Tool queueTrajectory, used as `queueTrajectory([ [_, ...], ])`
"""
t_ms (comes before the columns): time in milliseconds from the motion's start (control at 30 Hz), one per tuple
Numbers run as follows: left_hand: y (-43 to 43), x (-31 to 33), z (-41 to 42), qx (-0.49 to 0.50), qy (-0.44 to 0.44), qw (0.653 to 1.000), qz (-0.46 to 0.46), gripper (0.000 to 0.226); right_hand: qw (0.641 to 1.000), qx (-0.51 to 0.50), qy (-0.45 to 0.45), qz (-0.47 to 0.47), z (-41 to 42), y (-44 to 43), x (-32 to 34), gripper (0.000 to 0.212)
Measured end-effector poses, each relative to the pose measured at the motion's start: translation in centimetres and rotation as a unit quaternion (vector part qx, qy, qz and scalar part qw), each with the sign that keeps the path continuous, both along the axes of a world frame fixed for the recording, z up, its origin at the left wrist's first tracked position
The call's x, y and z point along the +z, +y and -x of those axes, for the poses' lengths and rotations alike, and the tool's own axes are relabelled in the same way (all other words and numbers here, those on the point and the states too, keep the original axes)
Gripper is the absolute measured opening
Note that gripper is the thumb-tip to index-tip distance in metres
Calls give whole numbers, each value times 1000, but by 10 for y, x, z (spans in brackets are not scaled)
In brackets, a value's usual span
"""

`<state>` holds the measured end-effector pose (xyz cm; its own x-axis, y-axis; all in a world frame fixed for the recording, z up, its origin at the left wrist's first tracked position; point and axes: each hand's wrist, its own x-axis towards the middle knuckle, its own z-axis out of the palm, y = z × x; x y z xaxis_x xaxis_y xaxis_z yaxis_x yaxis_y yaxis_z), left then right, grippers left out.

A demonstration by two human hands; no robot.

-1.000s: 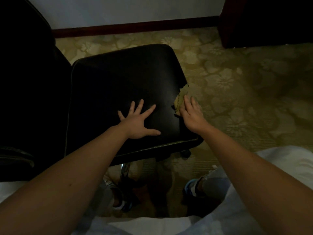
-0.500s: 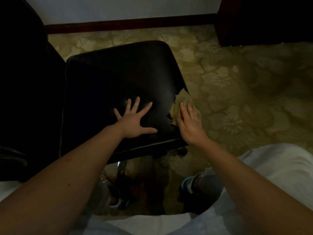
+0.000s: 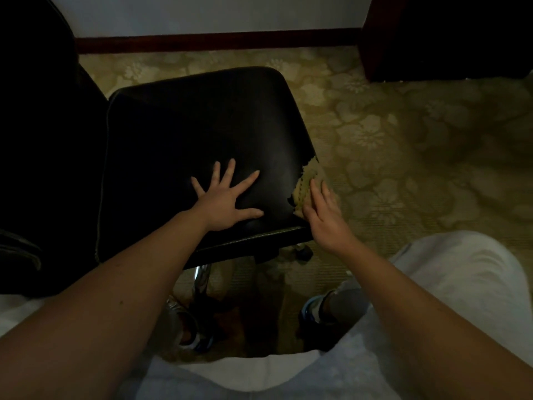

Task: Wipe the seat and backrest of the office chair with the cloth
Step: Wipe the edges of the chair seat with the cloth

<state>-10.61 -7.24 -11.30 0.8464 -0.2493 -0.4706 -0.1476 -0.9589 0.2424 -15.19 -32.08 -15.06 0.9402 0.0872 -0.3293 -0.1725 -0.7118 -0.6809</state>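
The office chair's black leather seat (image 3: 196, 134) fills the middle of the view, and its dark backrest (image 3: 34, 140) rises at the left. My left hand (image 3: 225, 200) lies flat on the near part of the seat with fingers spread. A yellowish cloth (image 3: 308, 183) with a zigzag edge sits on the seat's right edge. My right hand (image 3: 323, 215) presses on it with straight fingers and covers its near part.
Patterned beige carpet (image 3: 403, 157) spreads to the right of the chair. A dark wooden cabinet (image 3: 444, 36) stands at the back right, with a wall and dark skirting board (image 3: 219, 41) behind. The chrome chair column (image 3: 202, 278) and my feet are below the seat.
My right hand and the cloth slid slightly toward me along the seat's right edge. My left hand stayed flat on the seat.
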Motion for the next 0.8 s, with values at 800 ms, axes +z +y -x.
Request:
queueTrajectory([
  [800,4,-12,5,9,-30,999,9,93,999,11,-39,13,7,10,-3,59],
])
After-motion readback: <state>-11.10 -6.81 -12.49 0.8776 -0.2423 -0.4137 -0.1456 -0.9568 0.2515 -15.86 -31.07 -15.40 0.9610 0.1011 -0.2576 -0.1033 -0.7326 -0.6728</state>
